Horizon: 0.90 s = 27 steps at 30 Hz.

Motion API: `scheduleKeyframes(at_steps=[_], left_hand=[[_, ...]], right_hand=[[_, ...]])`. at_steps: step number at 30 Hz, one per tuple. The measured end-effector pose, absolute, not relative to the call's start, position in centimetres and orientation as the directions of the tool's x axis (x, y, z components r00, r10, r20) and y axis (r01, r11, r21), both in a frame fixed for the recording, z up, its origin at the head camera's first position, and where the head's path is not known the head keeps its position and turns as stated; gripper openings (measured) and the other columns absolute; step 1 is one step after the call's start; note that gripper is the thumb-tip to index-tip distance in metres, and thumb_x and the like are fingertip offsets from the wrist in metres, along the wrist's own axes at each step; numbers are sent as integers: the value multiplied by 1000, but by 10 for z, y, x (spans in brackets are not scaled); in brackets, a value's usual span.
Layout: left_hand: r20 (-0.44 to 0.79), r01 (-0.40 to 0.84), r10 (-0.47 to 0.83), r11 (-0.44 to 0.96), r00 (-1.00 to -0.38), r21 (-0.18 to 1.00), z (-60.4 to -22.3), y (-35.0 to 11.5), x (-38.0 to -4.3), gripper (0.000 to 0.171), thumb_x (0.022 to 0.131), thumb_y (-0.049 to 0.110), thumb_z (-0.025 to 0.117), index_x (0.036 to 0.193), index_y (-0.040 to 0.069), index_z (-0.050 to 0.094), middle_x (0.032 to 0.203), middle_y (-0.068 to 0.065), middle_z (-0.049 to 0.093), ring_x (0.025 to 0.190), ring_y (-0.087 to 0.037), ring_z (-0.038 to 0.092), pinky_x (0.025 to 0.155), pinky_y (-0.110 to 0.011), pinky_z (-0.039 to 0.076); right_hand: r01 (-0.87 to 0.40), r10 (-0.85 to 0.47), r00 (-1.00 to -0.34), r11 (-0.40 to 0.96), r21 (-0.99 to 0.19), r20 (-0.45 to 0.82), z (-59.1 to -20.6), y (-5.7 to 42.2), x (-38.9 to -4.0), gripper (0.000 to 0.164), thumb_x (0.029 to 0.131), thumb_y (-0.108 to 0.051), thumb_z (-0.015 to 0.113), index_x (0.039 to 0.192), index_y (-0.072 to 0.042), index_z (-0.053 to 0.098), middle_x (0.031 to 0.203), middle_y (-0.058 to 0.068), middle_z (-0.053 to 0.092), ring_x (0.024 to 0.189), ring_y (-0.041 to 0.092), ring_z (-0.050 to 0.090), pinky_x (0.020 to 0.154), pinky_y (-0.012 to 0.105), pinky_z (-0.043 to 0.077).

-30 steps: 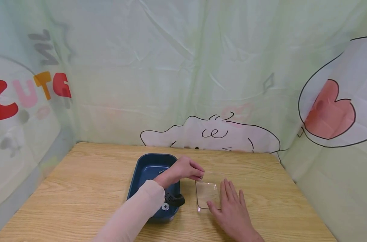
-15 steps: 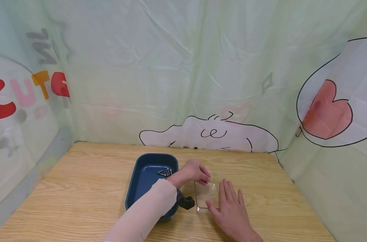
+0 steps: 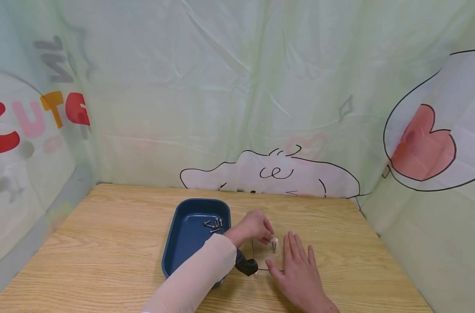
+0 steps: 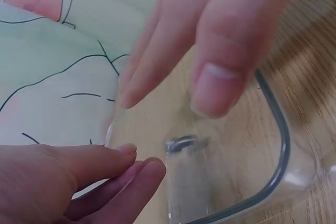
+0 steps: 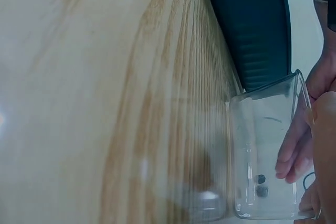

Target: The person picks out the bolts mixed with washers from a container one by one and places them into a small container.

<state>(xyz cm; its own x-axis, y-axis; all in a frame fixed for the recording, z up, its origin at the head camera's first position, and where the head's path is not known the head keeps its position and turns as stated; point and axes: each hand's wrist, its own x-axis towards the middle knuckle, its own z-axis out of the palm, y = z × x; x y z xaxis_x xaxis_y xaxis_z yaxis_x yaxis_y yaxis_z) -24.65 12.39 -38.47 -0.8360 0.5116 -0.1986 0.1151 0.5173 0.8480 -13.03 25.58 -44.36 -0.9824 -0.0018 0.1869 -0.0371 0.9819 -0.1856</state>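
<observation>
My left hand (image 3: pixel 258 227) reaches over a clear, see-through container (image 3: pixel 266 263); its thumb and fingers are bent slightly, with nothing between them in the left wrist view. Just beyond those fingertips, inside the container, is a small metal screw (image 4: pixel 181 143), blurred; the head view shows it as a short grey upright shape. My right hand (image 3: pixel 300 271) rests on the container's right side, fingers straight and thumb spread toward the front. From the right wrist, the container's clear wall (image 5: pixel 262 129) stands in front of the left fingers.
Left of the container stands a dark blue tray (image 3: pixel 165 254) with several metal screws (image 3: pixel 217 224) toward its back. A black device (image 3: pixel 246 264) sits at my left wrist, beside the container. Wooden tabletop (image 3: pixel 116 234) lies around, with a printed curtain (image 3: pixel 175 108) behind.
My left hand has moved right and slightly toward me, from the container's back left corner to over it. The screw has left its fingers. My right hand has stayed put.
</observation>
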Motion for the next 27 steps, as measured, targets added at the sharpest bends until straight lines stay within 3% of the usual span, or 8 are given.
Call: scheduleKeyframes(at_steps=[16,27], left_hand=[[-207,41,513,430,-833,902,-374,93,-256,10,91,14,71,96,7,76,82,-4,74,73,-15,73,82,-33,62],[-174,2,498,333,-850,943,-366,66,-264,15,91,16,71,99,4,75,85,-8,74,81,-23,75,80,-35,63]], right_hand=[[-28,0,-987,984,-177,158,-438,254,-129,87,96,-59,49,150,7,32,160,25,27,150,42,22,114,74,15],[-69,-29,-978,979,-191,205,-425,243,-129,87,96,-62,47,150,6,33,160,23,28,151,40,21,116,71,12]])
